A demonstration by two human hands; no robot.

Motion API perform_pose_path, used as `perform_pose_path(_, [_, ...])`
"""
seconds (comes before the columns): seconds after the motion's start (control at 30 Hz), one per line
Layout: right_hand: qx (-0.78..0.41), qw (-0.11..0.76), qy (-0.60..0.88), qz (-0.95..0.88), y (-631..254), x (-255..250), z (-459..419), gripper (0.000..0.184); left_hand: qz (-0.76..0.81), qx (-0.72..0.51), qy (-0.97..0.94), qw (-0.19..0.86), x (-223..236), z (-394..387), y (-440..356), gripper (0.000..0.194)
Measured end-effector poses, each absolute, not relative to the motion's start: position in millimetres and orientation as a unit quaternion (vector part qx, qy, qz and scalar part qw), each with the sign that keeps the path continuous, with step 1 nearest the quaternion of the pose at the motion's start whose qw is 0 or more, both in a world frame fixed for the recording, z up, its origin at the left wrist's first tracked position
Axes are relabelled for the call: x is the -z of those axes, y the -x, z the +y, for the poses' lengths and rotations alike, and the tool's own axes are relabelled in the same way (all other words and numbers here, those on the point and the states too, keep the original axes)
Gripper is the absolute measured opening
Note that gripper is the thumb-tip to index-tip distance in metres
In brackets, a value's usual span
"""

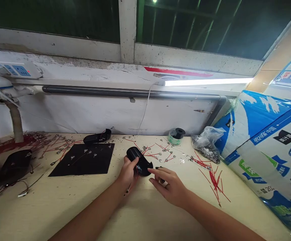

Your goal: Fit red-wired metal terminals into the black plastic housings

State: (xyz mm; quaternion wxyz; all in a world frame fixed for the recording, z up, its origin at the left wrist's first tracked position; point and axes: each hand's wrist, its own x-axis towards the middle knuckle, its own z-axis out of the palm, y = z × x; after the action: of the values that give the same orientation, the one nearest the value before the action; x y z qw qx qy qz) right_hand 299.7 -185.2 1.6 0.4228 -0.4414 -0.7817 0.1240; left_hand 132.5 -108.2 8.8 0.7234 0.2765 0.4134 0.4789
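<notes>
Far left, a white power strip [12, 70] on the wall above the worktop [145, 217]. Below it, a dark lumpy object [16, 164] and a spread of red wires [47, 144] with small metal tabs. Next, a black mat [81, 160] with a few tabs on top, and behind that, near the wall, a black plastic shell [97, 136].

Mid-worktop, the left hand [129, 172], grip clamped on a black plastic casing [139, 161], the casing tilted and raised off the surface. Just beside it, the right hand [169, 187], grip slightly apart, forefinger [154, 170] reaching to the casing's rim and a small dark piece [160, 174] by the fingers, its hold impossible to tell.

Behind, a tape roll [176, 136] and a plastic bag [207, 142] of metal bits. Further right, loose red wires [214, 182], then a blue-printed cardboard carton [268, 150] leaning at the worktop's edge.
</notes>
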Motion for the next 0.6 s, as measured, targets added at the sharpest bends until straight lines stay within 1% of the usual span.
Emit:
perform_pose_path(0.17, [-0.131,0.442,0.444,-0.768,-300.1,-1.1,-184.5,0.030,0.408,-0.485,-0.274,0.723,-6.3,-106.7,-131.7,0.030])
perform_pose_path(0.3, [-0.133,0.466,0.437,-0.757,-300.3,-0.5,-185.6,0.027,0.398,-0.508,-0.274,0.713,-1.2,-103.6,-131.2,0.041])
perform_pose_path(0.4, [-0.126,0.478,0.425,-0.758,-299.6,-0.5,-186.8,0.030,0.388,-0.517,-0.278,0.710,0.7,-101.9,-131.0,0.047])
perform_pose_path(0.5, [-0.124,0.460,0.425,-0.770,-299.0,1.5,-187.0,0.034,0.384,-0.505,-0.283,0.719,-2.0,-104.4,-132.1,0.049])
perform_pose_path(0.6, [-0.129,0.423,0.442,-0.781,-299.4,5.1,-186.3,0.031,0.359,-0.495,-0.275,0.742,-8.0,-110.5,-134.6,0.049])
